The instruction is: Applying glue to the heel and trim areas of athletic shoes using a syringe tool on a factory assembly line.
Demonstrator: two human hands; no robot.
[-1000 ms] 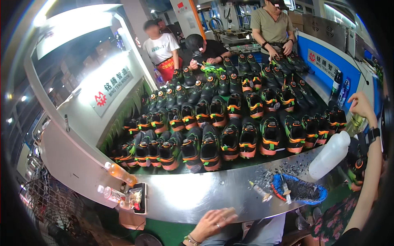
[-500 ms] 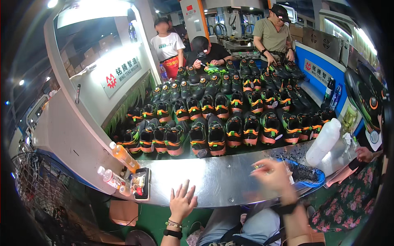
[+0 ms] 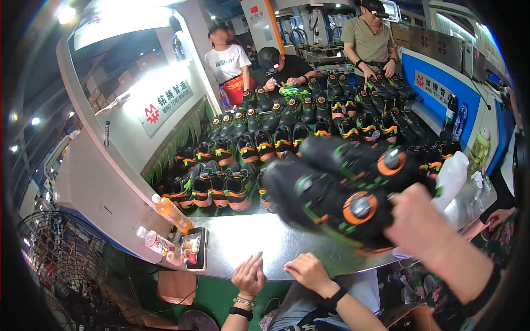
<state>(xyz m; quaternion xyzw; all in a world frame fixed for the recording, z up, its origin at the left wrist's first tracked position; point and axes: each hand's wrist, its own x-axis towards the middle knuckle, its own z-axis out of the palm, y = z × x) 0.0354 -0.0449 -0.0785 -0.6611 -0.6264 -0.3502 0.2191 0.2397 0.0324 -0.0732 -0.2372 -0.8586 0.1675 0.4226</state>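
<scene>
My left hand [image 3: 249, 276] is over the front edge of the steel counter [image 3: 226, 238], its fingers stretched out and nothing in it. To its right is my right hand [image 3: 310, 272], fingers curled and the thumb side pinched; whether something small is between the fingertips I cannot make out. Just above my right hand, a co-worker's hand [image 3: 422, 220], reaching in from the right, grips a pair of black shoes [image 3: 331, 193] with orange-ringed round dials and green trim. The shoes are tilted, blurred and hide part of the counter.
Rows of black shoes [image 3: 237, 185] with orange and green heels fill the green surface beyond the counter. Drink bottles [image 3: 174, 213] and a black tray [image 3: 197, 248] stand at the left. A white bottle [image 3: 452, 176] leans at the right. Several people work at the far end.
The co-worker's hand has brought the pair of shoes in over the counter, covering the blue tray of dark bits. My right hand has moved left and nearer, beside my left hand.
</scene>
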